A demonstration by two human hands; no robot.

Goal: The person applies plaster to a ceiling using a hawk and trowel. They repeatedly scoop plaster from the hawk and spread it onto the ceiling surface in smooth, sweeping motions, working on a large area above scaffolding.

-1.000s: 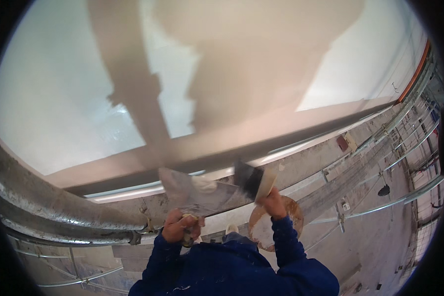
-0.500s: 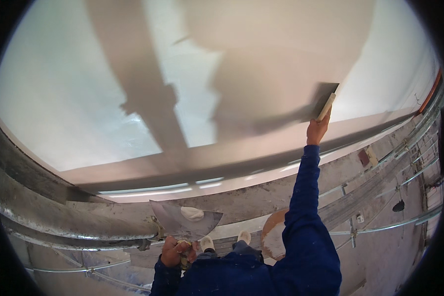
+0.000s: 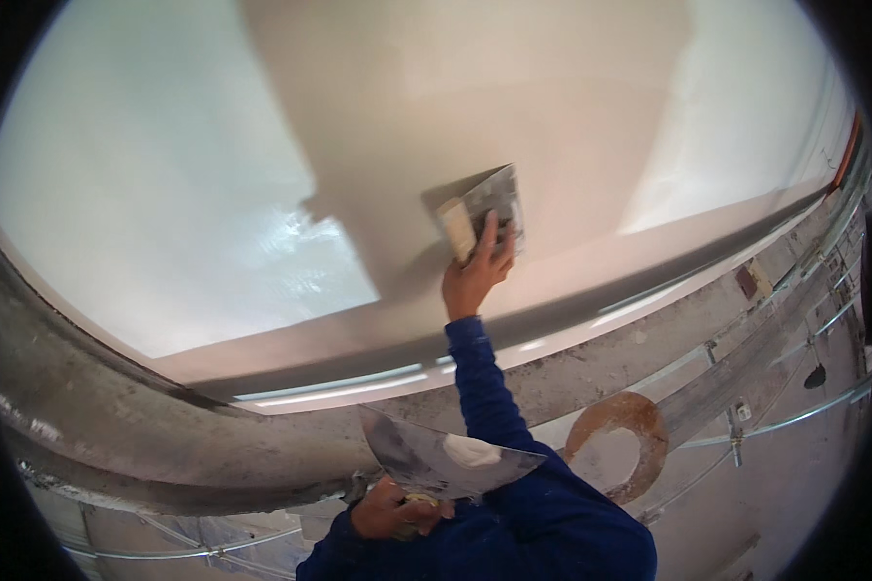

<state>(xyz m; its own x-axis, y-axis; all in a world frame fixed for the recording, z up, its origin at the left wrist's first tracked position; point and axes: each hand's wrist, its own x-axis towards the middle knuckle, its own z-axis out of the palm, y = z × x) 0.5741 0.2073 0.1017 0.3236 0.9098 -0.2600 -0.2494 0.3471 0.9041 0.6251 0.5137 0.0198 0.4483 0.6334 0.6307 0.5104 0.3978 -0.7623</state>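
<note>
My right hand (image 3: 480,271) reaches up the wall, fingers wrapped around a plastering trowel (image 3: 509,189) with a pale wooden handle. The trowel's metal blade is tilted, smeared with grey-white residue, and lies close to the smooth, pale wall (image 3: 552,126); whether its whole edge touches I cannot tell. Low in front of my body, my left hand (image 3: 397,508) is closed around the grip of a wide, flat metal hawk (image 3: 407,450). A lump of white plaster (image 3: 472,451) rests on the hawk's plate. My fingers hide most of its grip.
Below the wall runs a concrete ledge (image 3: 591,363). A thick grey rounded beam (image 3: 165,445) curves along the left. On the right are metal scaffold tubes (image 3: 775,431) and a round brown-rimmed container (image 3: 649,426). Shadows and bright sunlight patches cross the wall.
My right hand has swept the trowel leftward across the wall and turned its blade. My left hand has brought the hawk with the plaster rightward and closer to my body.
</note>
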